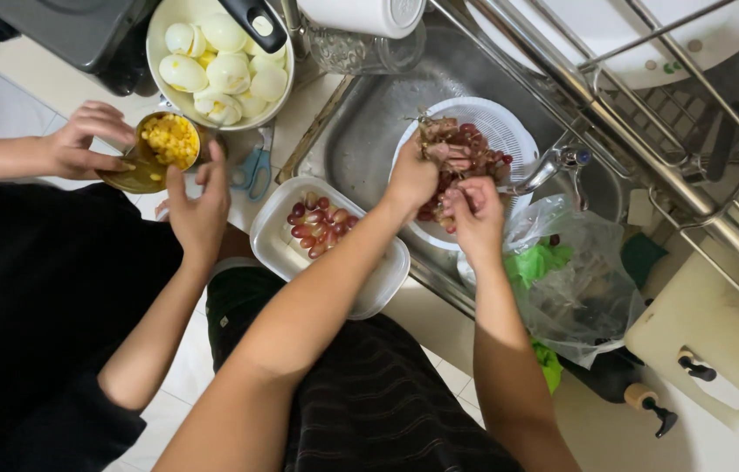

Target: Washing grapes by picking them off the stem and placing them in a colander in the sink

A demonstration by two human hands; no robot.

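A matt steel sink (369, 122) is seen at centre; the white colander (509, 131) and tray (273, 240) look like smooth plastic, the grapes (466, 144) glossy.

Sink (369, 131): it sat at upper centre of the frame, as we saw it.
Colander (509, 131): in the sink, we found it holding the grape bunch (457, 153).
Our hands: left hand (411, 179) and right hand (474, 214) met on the bunch.
Tray (369, 280): left of the colander, with loose grapes (319, 225) in it.
Pot of eggs (221, 61): upper left, above the can of corn (164, 144).
Plastic bag (575, 280): right of our hands.
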